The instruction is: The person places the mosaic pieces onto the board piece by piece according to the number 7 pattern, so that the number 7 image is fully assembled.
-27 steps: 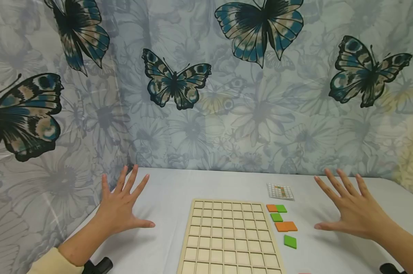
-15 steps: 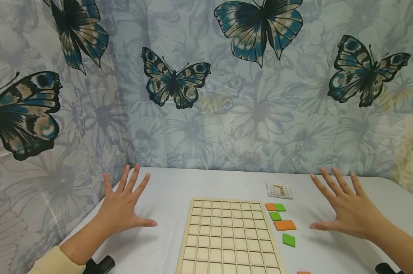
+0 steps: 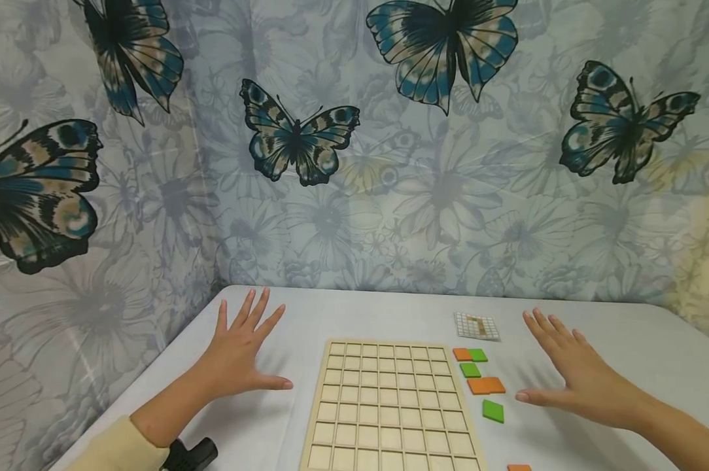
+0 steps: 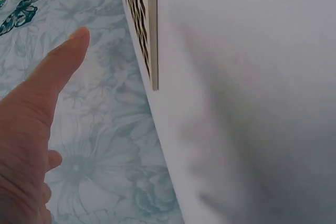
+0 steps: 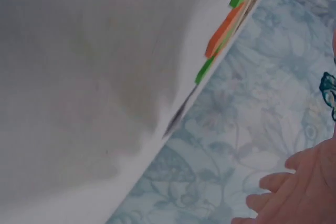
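My left hand (image 3: 237, 356) hovers over the table left of the board, fingers spread and thumb pointing toward it. On the opposite side my right hand (image 3: 584, 379) is held in the air, fingers straight and thumb out, holding nothing. Between them lies a pale wooden grid board (image 3: 392, 405) with bare square cells. Along its right edge are flat square tiles: a green tile (image 3: 493, 411) nearest my right thumb, orange tiles (image 3: 486, 386), another green tile (image 3: 469, 370), and an orange tile (image 3: 462, 354) beside a green one. The left wrist view shows my left thumb (image 4: 58, 64) extended.
A small printed grid card (image 3: 477, 326) lies behind the tiles. Another orange tile (image 3: 519, 468) is cut off at the bottom edge. The white-covered table (image 3: 354, 311) ends at a butterfly-print curtain (image 3: 437, 196). A black wrist strap part (image 3: 192, 454) sits under the left sleeve.
Both hands have moved inward toward the board. The right hand's fingers have drawn closer together and tipped lower. The board and tiles stay where they were on the table.
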A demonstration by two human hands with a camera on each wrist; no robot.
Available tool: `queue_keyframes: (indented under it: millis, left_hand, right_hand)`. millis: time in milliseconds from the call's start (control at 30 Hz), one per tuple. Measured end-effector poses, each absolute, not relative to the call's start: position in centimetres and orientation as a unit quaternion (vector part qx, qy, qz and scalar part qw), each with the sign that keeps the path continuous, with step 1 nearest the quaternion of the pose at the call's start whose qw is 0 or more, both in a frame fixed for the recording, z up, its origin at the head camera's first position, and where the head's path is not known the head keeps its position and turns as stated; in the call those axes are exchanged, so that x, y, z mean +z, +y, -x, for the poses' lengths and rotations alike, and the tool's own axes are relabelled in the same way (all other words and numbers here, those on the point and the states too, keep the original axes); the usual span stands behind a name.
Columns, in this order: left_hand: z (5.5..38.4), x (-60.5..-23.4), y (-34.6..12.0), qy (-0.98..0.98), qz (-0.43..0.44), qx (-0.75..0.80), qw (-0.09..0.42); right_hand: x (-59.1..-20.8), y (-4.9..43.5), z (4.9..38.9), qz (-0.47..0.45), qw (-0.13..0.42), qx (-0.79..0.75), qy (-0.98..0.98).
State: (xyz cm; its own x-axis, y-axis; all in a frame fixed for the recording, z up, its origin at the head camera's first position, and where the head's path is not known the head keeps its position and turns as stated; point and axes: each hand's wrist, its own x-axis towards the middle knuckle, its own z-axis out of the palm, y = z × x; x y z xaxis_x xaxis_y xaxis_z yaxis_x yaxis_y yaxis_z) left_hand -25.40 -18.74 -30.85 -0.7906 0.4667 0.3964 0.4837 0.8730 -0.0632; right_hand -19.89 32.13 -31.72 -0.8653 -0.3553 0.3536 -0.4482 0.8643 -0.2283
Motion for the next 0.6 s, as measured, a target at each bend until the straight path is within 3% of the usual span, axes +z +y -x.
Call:
queue_keyframes:
  millis: [300, 600]
  left_hand:
    - [26.1, -31.5, -15.8, -0.933, 0.296, -0.201, 0.036]
    - [27.1, -32.4, -14.3, -0.913, 0.324, -0.242, -0.055]
  right_hand:
    - [-32.3, 31.5, 18.8, -0.162, -0.007, 0.291, -0.943]
    - [-33.4, 31.6, 18.5, -0.192, -0.036, 0.309, -0.931]
